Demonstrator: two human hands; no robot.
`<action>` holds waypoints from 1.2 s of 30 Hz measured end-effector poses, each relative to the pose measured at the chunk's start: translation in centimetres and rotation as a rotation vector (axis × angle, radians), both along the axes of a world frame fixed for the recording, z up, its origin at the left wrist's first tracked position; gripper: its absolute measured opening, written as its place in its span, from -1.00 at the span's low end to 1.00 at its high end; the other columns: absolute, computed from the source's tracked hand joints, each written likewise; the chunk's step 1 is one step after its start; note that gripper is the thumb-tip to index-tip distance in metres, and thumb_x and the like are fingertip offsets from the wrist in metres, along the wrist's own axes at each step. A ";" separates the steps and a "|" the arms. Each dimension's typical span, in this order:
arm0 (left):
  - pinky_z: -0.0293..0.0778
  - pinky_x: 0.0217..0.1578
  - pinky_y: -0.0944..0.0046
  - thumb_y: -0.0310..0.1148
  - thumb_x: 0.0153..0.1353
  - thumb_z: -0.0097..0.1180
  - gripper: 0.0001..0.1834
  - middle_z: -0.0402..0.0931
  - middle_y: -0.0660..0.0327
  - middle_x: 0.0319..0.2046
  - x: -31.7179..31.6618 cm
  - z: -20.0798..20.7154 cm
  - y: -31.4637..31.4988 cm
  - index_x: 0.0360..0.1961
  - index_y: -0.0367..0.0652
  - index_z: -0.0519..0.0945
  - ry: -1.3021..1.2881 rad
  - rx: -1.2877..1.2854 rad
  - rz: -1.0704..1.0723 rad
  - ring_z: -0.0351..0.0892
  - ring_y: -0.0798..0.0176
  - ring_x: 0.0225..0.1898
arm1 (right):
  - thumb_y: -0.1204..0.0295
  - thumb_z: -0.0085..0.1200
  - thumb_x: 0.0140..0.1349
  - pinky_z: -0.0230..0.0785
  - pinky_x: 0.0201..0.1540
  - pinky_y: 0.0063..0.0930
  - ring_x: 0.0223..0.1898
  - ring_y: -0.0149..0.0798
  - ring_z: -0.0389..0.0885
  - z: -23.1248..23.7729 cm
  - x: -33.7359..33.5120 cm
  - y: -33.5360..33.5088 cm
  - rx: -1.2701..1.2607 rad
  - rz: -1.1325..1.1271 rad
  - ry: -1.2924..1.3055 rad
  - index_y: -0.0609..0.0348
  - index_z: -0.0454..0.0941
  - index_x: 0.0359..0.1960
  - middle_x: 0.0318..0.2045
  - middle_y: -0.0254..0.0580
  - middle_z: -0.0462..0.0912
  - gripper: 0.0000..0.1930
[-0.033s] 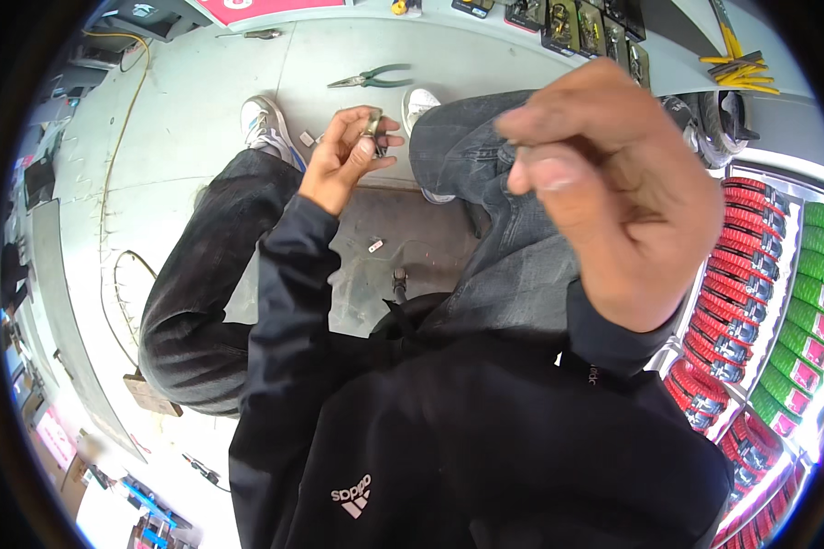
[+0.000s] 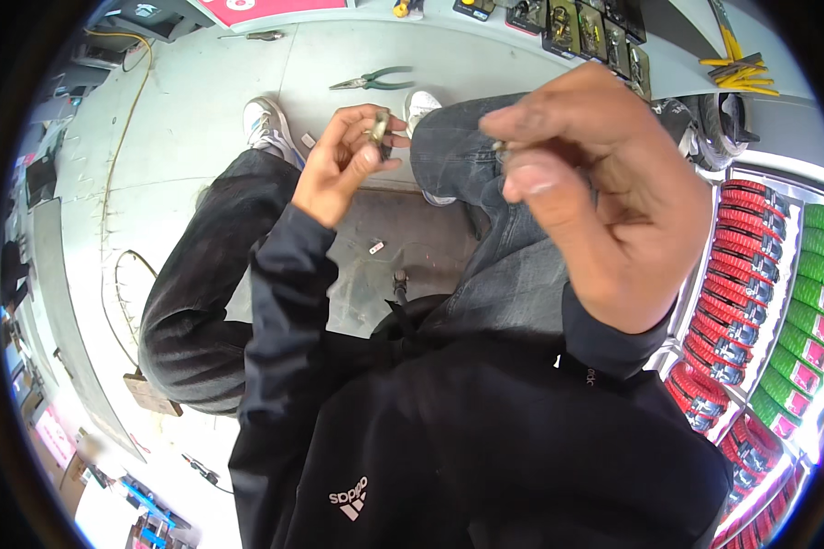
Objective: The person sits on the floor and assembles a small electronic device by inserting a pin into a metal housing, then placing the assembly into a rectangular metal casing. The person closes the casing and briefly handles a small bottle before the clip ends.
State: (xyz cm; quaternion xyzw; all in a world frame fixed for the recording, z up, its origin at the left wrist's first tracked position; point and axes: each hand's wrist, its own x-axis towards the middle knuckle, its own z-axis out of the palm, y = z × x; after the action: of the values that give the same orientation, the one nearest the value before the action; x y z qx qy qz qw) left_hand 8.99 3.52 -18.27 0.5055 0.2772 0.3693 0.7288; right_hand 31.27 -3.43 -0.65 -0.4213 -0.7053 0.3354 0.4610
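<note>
Right hand [image 2: 613, 188] has shifted a little toward the left one; its thumb and forefinger sit farther apart, so a tiny bit [image 2: 500, 146] now shows between the tips. Narrow pinch, apparently holding that bit; too small and blurred to identify. Left hand [image 2: 337, 165] is nearly where it was, holding a brass-coloured piece [image 2: 380, 126] thumb against fingers, other fingers loosely spread. Reads as fine two-handed work: left steadies, right handles the small bit, the two things apart.

Brass-coloured piece: in the left grip, sticking out past the thumb tip. Long axis runs roughly away from the wearer, far end leaning slightly right; which end is its front, can't tell. Tiny bit's axis: can't tell either. Pliers [image 2: 373, 80] lie beyond the left grip, on the floor, untouched.
</note>
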 end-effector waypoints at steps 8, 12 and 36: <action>0.54 0.03 0.10 -0.28 0.15 0.36 -0.43 0.44 -0.08 0.09 -1.6 11.0 -6.9 0.13 -0.31 0.46 -0.107 0.284 0.017 0.53 0.03 0.10 | 0.77 0.23 0.11 0.39 -0.29 -0.60 -0.37 -0.41 0.57 -0.3 -1.4 0.2 0.044 0.157 0.048 0.37 0.36 0.02 -0.28 -0.06 0.57 -0.55; 0.53 -0.02 0.13 -0.12 0.20 0.32 -0.35 0.41 -0.11 0.06 -2.2 11.0 -7.9 0.14 -0.37 0.44 -0.068 0.298 -0.027 0.54 0.09 -0.01 | 0.79 0.23 0.07 0.41 -0.28 -0.58 -0.35 -0.39 0.58 -0.4 -1.8 0.3 0.034 0.212 0.079 0.36 0.35 0.03 -0.29 -0.08 0.57 -0.53; 0.45 -0.15 0.27 0.01 0.47 -0.10 -0.42 0.53 -0.01 -0.19 -2.2 12.4 -7.9 -0.01 -0.43 0.54 0.119 0.257 0.032 0.55 0.16 -0.19 | 0.84 0.22 -0.12 0.46 -0.41 -0.57 -0.41 -0.32 0.68 -0.7 -3.0 0.3 0.127 0.222 -0.078 0.36 0.52 -0.26 -0.36 -0.05 0.68 -0.67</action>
State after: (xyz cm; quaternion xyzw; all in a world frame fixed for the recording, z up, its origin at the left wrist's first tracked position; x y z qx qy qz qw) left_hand 6.76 -4.34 -5.84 0.6113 0.2783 0.3828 0.6343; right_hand 28.26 -3.10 -1.38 -0.3235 -0.7849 0.3221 0.4190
